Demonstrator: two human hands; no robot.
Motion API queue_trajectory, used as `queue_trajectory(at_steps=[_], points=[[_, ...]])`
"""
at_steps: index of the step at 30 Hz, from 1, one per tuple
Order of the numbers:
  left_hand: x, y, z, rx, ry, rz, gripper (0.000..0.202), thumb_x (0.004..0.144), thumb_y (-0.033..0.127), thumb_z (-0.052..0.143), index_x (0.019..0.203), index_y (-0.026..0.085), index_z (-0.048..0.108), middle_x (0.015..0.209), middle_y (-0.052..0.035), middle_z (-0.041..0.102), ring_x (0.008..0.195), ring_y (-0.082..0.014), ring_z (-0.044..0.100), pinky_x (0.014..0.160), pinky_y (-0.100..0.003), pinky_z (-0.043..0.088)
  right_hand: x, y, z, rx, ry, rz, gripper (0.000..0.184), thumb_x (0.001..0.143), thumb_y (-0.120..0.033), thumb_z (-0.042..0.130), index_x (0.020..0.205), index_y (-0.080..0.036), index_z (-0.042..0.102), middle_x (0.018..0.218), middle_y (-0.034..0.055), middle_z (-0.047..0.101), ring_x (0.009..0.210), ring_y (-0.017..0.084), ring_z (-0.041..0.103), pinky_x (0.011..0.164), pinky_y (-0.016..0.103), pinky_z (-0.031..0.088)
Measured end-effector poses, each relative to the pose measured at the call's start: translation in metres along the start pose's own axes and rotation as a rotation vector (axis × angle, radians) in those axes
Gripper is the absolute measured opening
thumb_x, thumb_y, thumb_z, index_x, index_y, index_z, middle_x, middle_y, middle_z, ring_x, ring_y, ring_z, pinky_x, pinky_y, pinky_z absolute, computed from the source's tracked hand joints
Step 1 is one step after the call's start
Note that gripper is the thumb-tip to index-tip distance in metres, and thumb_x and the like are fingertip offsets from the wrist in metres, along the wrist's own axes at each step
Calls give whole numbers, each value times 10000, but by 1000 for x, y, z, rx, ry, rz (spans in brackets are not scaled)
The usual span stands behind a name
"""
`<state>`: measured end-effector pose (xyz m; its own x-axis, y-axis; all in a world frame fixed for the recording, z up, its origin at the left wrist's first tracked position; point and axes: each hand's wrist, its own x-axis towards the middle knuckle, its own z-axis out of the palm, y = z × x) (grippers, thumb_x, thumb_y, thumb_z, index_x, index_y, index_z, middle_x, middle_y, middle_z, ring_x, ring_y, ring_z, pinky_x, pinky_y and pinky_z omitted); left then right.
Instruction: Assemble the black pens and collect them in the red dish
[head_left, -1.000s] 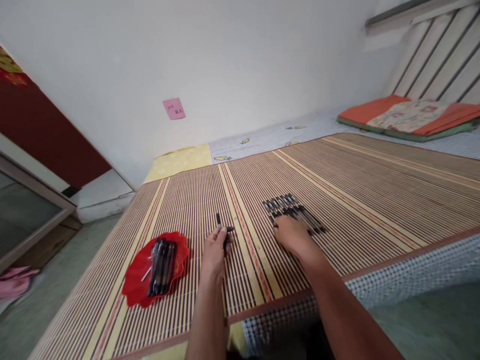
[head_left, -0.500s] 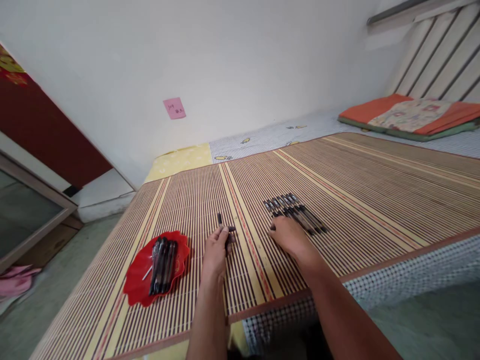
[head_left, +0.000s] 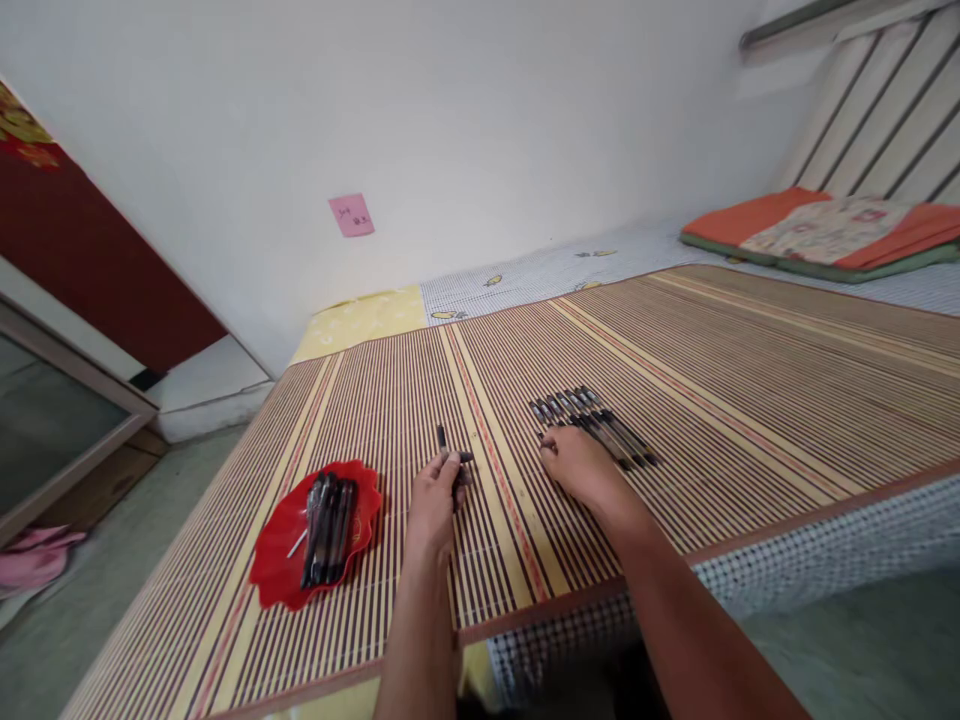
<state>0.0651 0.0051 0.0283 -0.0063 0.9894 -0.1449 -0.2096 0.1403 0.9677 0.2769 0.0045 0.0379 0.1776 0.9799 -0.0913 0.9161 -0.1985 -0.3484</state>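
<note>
You are pinching dark pieces between the thumb and fingers of your left hand, one end pointing away from you and another sticking out to the right past your thumb. That fingertip hold is probably leaving both ends free. Your right hand is resting at the left side of the row of pens, its fingers drawn in narrow. The pens are lying side by side on the striped mat, with short banded pieces lining up at their far ends, presumably so each is staying easy to reach. To your left, the red dish is holding a bundle of pens, its raised rim likely stopping them from rolling.

Your right palm is covering part of the row, so you cannot tell whether those fingers are gripping anything. Your left fingers are hiding where the dark pieces meet; they may be separate or touching.
</note>
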Motion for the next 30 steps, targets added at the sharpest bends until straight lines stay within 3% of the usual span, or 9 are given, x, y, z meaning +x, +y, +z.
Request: queue_trajectory(at_steps=[3,8,14,23,28,30], points=[[0,0,0,-6,8,-4,505,636,544,818,856,123,649,599,32,566,454,-54,403,437,-183,271,1,4,-1,-20,21,33,266,927,-213,491,1032,-127,721,1038,176,750,983,261,705,772,301,445],[2,-2,1,-8,-1,7,500,645,538,815,866,122,647,593,41,552,448,-48,388,435,-180,247,1,3,4,-56,-36,60,222,861,-189,592,991,-75,730,1006,230,746,968,297,716,780,325,465],[-1,-1,4,-29,-3,4,457,599,491,860,789,137,641,608,52,530,475,-47,399,442,-177,259,2,-5,10,-35,-29,19,227,888,-214,548,965,-115,737,1021,195,754,989,278,714,801,320,468],[-3,1,8,-22,-7,-1,425,584,467,864,755,147,643,601,57,526,475,-50,408,434,-174,273,-2,-12,15,18,-66,0,189,836,-165,592,939,-97,735,1000,220,745,941,280,710,748,311,455],[-3,-2,9,-19,-25,23,381,597,427,854,753,148,646,590,53,544,438,-44,382,422,-182,252,-3,-19,15,128,-7,-70,127,824,-183,584,818,-127,699,893,145,740,833,212,689,674,261,423],[-2,-4,11,-18,-18,41,373,599,409,850,776,138,666,637,25,606,429,-39,379,421,-188,250,-4,-22,14,310,24,-136,137,843,-227,561,786,-152,660,796,75,710,733,163,657,624,235,415]])
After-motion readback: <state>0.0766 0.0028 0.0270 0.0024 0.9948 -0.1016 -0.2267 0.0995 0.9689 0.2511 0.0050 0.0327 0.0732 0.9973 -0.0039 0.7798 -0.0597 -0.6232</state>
